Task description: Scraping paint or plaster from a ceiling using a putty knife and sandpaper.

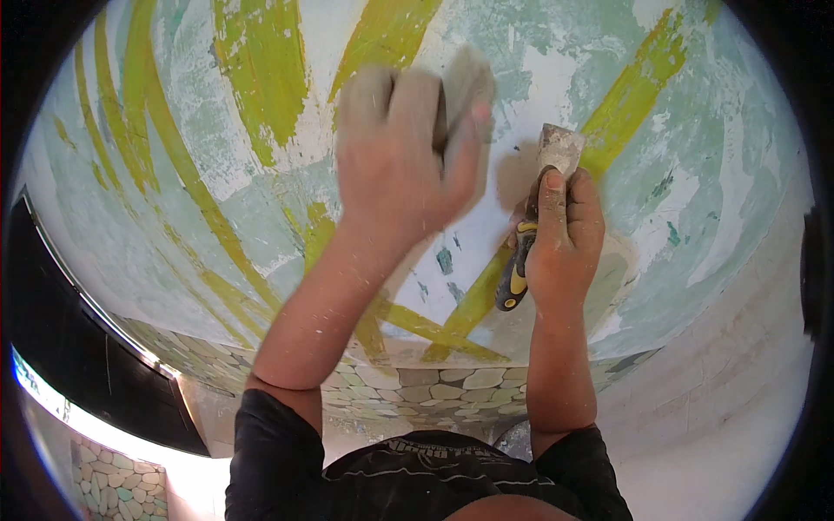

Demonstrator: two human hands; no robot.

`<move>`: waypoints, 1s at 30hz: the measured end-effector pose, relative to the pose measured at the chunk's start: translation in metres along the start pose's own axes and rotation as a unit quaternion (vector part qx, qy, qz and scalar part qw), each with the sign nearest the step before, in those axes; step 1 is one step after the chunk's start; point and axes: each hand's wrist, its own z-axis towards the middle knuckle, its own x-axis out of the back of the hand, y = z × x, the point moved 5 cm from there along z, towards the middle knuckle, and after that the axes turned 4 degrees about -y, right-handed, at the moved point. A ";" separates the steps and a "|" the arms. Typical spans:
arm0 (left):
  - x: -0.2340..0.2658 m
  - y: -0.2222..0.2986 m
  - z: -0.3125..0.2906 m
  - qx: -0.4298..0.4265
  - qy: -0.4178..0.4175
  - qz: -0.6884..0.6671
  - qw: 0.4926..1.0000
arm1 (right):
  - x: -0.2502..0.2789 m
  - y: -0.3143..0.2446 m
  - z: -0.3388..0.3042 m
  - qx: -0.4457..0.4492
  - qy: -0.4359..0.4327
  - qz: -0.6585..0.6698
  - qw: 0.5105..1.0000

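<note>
My left hand is raised against the painted wall, smeared by motion. Its fingers are curled round a grey, dusty flat piece whose kind I cannot make out. To the right, my right hand grips a putty knife with a dusty metal blade pointing up. The knife's black and yellow handle slants down to the left below the fingers, and my thumb lies near the base of the blade. Green, white and yellow-green patches cover the wall, worn and scuffed in places.
A band of pebble-like stone runs along the bottom of the painted surface. At the left is a dark panel with a bright edge. Plain pale wall extends at the right.
</note>
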 end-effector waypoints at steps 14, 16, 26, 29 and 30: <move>0.003 0.001 0.042 -0.001 -0.039 0.223 0.974 | 0.022 -0.037 0.051 0.067 -0.024 -0.130 0.989; -0.001 -0.005 0.045 -0.008 -0.029 0.224 0.974 | 0.022 -0.031 0.053 0.034 -0.056 -0.117 0.991; -0.007 0.001 0.094 -0.035 -0.009 0.254 0.967 | 0.025 -0.027 0.055 0.023 -0.045 0.025 0.998; -0.006 0.002 0.047 -0.054 -0.035 0.235 0.970 | 0.029 -0.029 0.053 0.024 -0.028 -0.002 0.999; -0.002 0.004 0.043 -0.051 -0.033 0.230 0.971 | 0.030 -0.029 0.052 0.022 -0.035 0.000 0.999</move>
